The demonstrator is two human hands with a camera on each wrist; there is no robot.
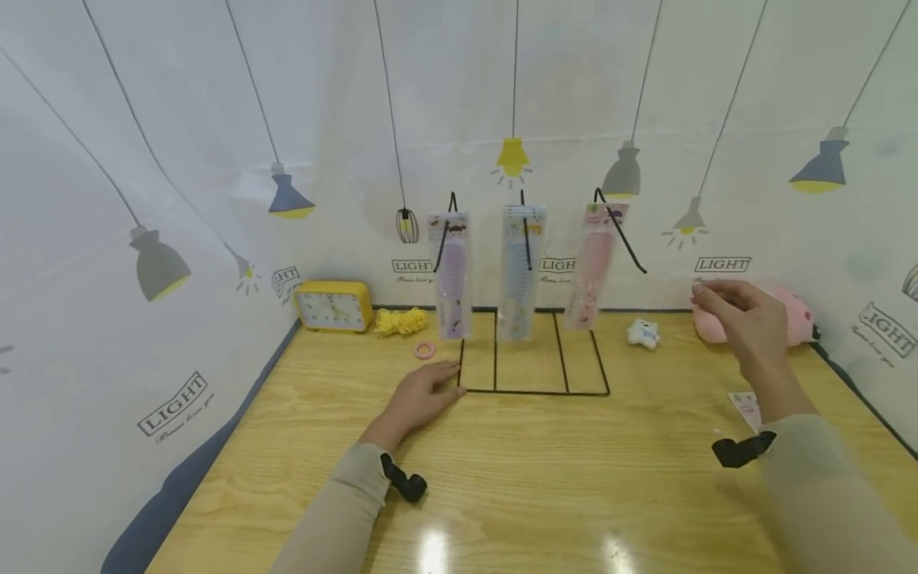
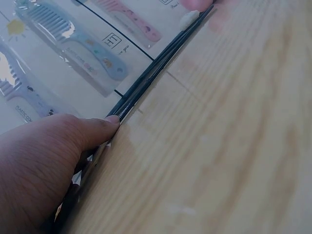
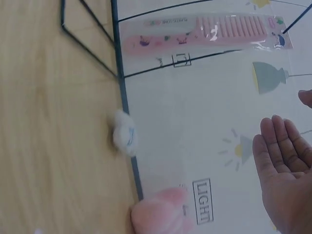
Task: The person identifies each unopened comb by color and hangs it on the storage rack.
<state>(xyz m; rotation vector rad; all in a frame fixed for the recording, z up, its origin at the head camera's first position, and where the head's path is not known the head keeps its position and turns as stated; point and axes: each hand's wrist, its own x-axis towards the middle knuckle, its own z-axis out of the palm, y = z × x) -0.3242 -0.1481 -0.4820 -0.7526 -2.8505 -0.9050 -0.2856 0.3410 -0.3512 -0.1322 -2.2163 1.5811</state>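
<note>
A black wire rack [image 1: 531,391] stands on the table with three bagged combs on its hooks: a purple comb [image 1: 452,275] at left, a blue comb [image 1: 521,275] in the middle and a pink comb [image 1: 594,271] at right, hanging slightly tilted. At the rack's front left corner rests my left hand [image 1: 423,395], fingers and thumb extended against the wire. In the left wrist view its thumb [image 2: 100,131] touches the base bar; the other fingers are hidden. My right hand [image 1: 753,323] is raised at the right, holding nothing, fingers loosely extended in the right wrist view.
A yellow clock [image 1: 333,306], yellow string [image 1: 402,321] and a pink ring [image 1: 425,350] lie left of the rack. To its right are a white star-shaped toy [image 1: 643,333] and a pink plush [image 1: 796,317]. A printed card [image 1: 744,406] is partly behind the right wrist.
</note>
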